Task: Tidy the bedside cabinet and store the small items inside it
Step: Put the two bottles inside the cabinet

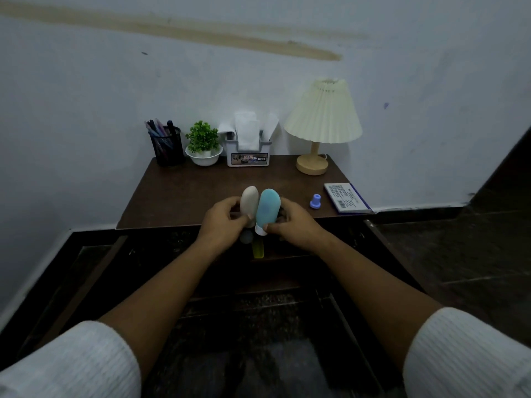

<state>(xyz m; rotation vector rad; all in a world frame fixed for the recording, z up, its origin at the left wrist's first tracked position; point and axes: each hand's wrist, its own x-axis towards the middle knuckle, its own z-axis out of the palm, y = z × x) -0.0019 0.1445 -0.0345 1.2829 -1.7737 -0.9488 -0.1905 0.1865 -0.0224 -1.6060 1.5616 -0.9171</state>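
Observation:
Above the front edge of the dark brown bedside cabinet, my left hand grips a beige squeeze bottle. Right beside it, my right hand grips a blue squeeze bottle with its white cap pointing down. The two bottles touch side by side. Just below them a yellow bottle and a grey round piece show in the dark space under the cabinet top. A small purple cap lies on the top to the right.
Along the wall stand a black pen holder, a potted plant in a white bowl, a tissue holder and a cream lamp. A blue-edged booklet lies at the right edge. The cabinet doors hang open below.

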